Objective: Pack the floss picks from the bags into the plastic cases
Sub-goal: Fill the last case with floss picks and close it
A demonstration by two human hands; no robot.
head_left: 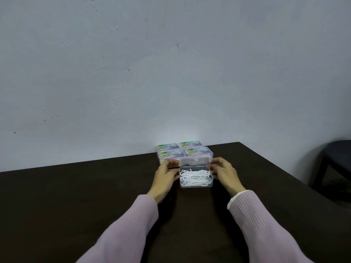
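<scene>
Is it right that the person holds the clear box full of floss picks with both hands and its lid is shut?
Not quite. In the head view the lid stands open, tipped back behind the clear box, so the floss picks lie uncovered. The rest is right: the left hand and right hand hold it at either side.

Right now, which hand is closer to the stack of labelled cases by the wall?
Left. The left hand lies just in front of the labelled cases; the right hand is off to their right, beside the open case.

Labels on stacked cases unreadable
</scene>
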